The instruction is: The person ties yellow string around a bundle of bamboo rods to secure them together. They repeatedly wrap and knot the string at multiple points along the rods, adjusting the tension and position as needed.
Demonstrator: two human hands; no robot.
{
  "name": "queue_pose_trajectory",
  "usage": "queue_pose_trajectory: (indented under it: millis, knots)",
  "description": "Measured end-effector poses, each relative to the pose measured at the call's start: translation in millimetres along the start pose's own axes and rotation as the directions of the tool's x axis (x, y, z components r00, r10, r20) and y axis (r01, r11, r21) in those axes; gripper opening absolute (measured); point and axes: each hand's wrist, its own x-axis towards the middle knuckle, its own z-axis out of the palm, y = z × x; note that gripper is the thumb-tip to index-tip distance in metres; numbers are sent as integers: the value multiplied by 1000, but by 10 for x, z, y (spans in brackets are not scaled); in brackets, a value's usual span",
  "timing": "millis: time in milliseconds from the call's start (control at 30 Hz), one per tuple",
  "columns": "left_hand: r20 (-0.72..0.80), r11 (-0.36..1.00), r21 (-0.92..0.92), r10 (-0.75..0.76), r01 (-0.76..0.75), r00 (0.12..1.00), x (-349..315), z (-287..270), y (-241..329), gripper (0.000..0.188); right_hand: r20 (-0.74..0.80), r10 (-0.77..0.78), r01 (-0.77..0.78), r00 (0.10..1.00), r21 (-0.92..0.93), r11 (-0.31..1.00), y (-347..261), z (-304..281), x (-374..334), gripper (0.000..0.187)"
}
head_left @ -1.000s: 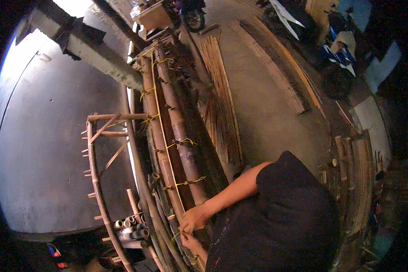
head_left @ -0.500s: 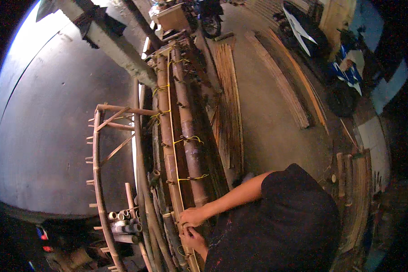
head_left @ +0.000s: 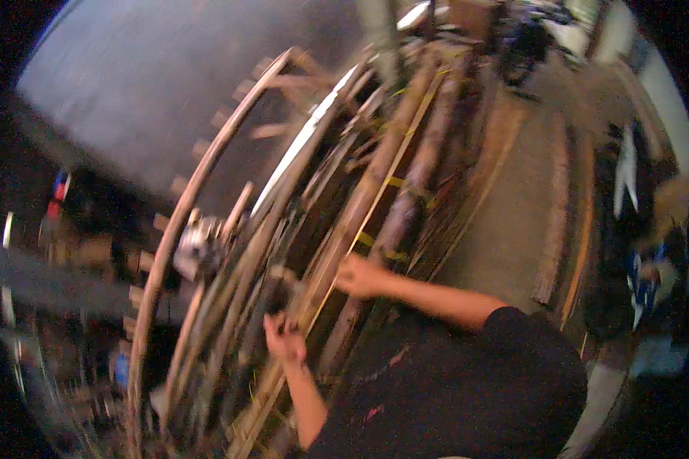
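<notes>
Two thick brown bamboo poles, a left one [head_left: 379,172] and a right one [head_left: 436,145], run side by side away from me. A thin pale strip [head_left: 403,145] lies along the left pole, with yellow ties [head_left: 366,239] across the gap. My right hand [head_left: 360,277] is at the strip, its fingers drawn together; whatever they hold is too blurred to make out. To its left and nearer me, my left hand [head_left: 286,342] is raised beside the left pole, fingers bent but apart, with nothing visible in them.
A bamboo ladder-like frame [head_left: 184,206] with short pegs stands at the left, beside loose poles [head_left: 241,283]. Bundled bamboo strips [head_left: 555,222] lie on the floor [head_left: 497,237] at right. Motorbikes [head_left: 524,46] stand at the back and far right. A post [head_left: 383,38] rises beside the poles.
My view has swung left, with blur. My hands, together at the strip before, are now apart: the left has moved off to the left, the right stays by the strip.
</notes>
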Motion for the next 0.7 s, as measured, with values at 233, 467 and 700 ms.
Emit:
queue_pose_trajectory:
  millis: [233,467,700]
  knots:
    - [477,925,374,-123,-74,870,118,268,54,33,280,-80,-59,957,453,890,-355,42,266,29]
    - [439,651,650,99,-392,893,228,200,-154,28,242,-41,-52,969,366,929,-703,-191,177,33]
    - [534,457,698,179,-551,826,-131,285,-240,18,160,-316,302,935,105,948,-757,-126,87,22]
